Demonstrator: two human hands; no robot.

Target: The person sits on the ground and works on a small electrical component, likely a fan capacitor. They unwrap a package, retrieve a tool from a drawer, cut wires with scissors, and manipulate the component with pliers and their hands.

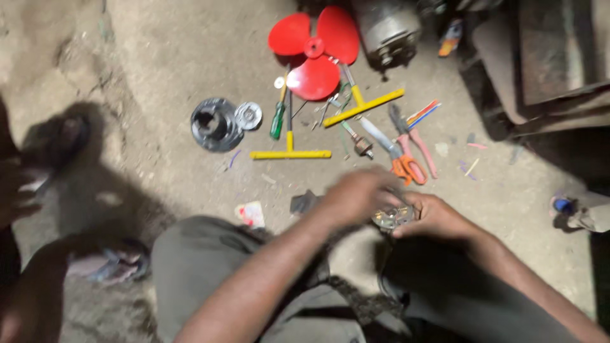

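My left hand [357, 198] and my right hand [433, 217] meet over a small round metal part [392, 218] held between them above my knees. The left hand is blurred and curls over the top of the part. Fingers of the right hand grip its right side. A dark cable [383, 267] hangs from the part toward my lap.
On the concrete floor lie a red three-blade fan [314, 49], two yellow T-handled wrenches [291, 152], a green screwdriver [277, 121], orange scissors [401, 162], pink-handled pliers [416, 143], a round black and metal housing [217, 124] and a grey motor [387, 28]. Another person's foot [108, 263] is at left.
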